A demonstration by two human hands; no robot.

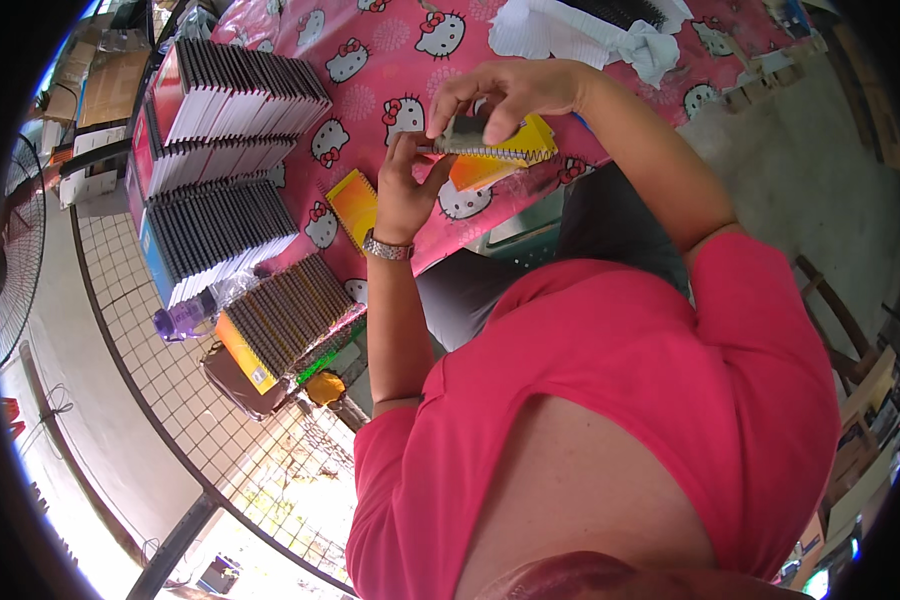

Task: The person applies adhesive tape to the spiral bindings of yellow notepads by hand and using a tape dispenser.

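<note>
Near the front edge of the pink table, both hands meet at a small spiral notebook (515,155) with a coil along its near side. The thumb and fingers of my left hand (410,185), with a watch at the wrist, pinch the notebook's left end. My right hand (525,92) curves over it from above, its thumb and fingers closed around the greyish upper part. Partly hidden below lies a yellow-orange notebook (473,175). Another yellow-orange spiral notebook (353,207) lies flat to the left of my left hand.
Tall stacks of black-coiled notebooks (225,220) line the table's left side, with a yellow-covered stack (290,315) nearest me. A purple-capped bottle (182,318) lies beside them. Crumpled white paper (595,38) sits at the far side. A fan (18,245) stands far left.
</note>
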